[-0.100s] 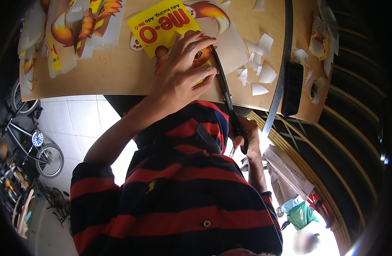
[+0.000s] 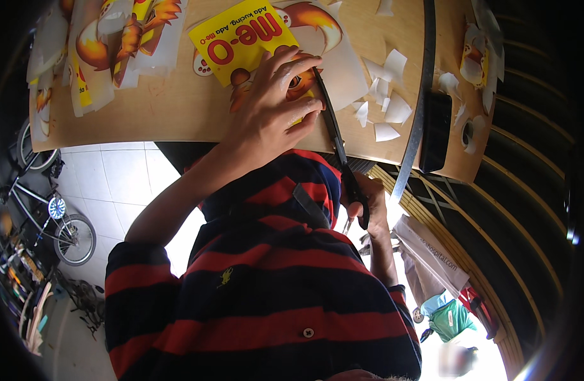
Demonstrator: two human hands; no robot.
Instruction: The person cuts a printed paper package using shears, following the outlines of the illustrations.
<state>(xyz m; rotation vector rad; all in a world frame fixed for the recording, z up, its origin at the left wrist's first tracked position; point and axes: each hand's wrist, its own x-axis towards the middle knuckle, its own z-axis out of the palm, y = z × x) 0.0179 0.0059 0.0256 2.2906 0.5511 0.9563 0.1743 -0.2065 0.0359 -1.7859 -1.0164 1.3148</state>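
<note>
A printed sheet [image 2: 238, 47], yellow with red lettering and orange cartoon animal parts, lies at the table's near middle with a pale backing margin. My left hand [image 2: 270, 108] grips it from above, fingers curled at its right side and covering part of the picture. Black-handled scissors [image 2: 335, 130] run up from my right hand [image 2: 373, 193], which is closed round their handles beyond the table's near edge. The blade tips reach the sheet's edge beside my left fingertips. Whether the blades are parted is hard to see.
Several white paper scraps [image 2: 393, 89] lie right of the sheet. A metal ruler-like strip [image 2: 419, 101] crosses the table, with a black phone [image 2: 437, 130] beside it. More printed sheets [image 2: 120, 47] lie at the left. A bicycle [image 2: 57, 216] stands on the floor.
</note>
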